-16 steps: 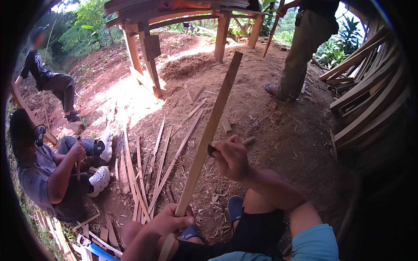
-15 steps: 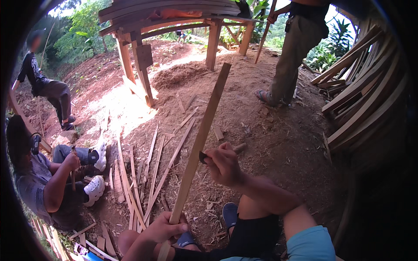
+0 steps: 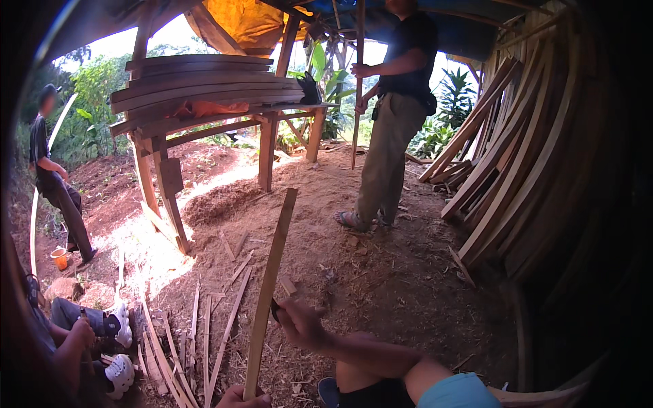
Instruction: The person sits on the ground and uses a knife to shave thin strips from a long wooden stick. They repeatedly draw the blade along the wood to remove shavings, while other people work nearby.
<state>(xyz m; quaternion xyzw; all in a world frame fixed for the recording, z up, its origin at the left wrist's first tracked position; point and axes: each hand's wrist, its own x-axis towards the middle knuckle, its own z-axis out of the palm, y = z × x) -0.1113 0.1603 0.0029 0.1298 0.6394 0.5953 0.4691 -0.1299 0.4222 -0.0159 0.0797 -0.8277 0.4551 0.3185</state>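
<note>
A long pale wooden strip (image 3: 269, 289) rises steeply in front of me, its top leaning slightly right. At the lower edge, my left hand (image 3: 243, 398) is closed round the strip's bottom end; only part of this hand shows. My right hand (image 3: 304, 325) is closed on a small dark tool (image 3: 275, 311) that lies against the strip's right edge. The fingers hide most of this tool, so its exact kind cannot be made out.
Thin wooden strips (image 3: 228, 319) lie on the dirt at left, beside a seated person (image 3: 75, 336). Ahead stand a timber bench (image 3: 269, 153) stacked with planks and a person (image 3: 388, 129) holding a pole. Boards (image 3: 517, 170) lean at right. Another person (image 3: 58, 177) stands far left near an orange bucket (image 3: 60, 258).
My view has tilted upward and turned right, so the scene sits lower and further left. The person at far left now stands more upright. Both my hands keep their holds.
</note>
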